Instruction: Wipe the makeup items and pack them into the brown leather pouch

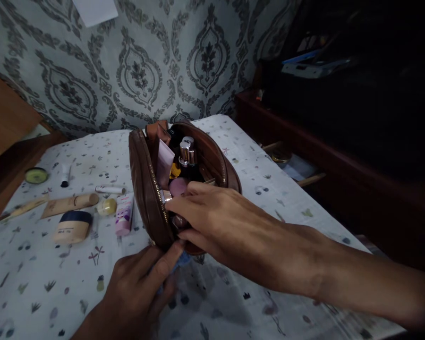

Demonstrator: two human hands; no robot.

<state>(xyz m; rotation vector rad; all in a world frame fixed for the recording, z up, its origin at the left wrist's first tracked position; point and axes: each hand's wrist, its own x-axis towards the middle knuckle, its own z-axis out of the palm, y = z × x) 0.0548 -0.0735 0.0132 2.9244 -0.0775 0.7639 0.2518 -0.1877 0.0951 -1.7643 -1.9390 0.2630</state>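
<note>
A brown zip-up toiletry bag (141, 184) stands unzipped on the patterned cloth. Its near end meets the fingertips of my left hand (138, 278), which is closed on the edge, with a bit of blue material just beneath. My right hand (216, 217) reaches over the bag's opening with its fingers bent down inside; what they hold is hidden. Around those fingers in the bag are a pale pink tube (165, 163), a bottle with a shiny silver cap (188, 153), a gold-coloured item (174, 170) and a round pink item (178, 186).
Left of the bag lie a pink tube (123, 215), a small yellow-capped jar (106, 207), a white stick (109, 190), a beige tube (71, 204), a dark-capped bottle (72, 227) and a green round compact (36, 175). A patterned wall (138, 71) rises behind; dark wooden furniture (286, 137) borders the right.
</note>
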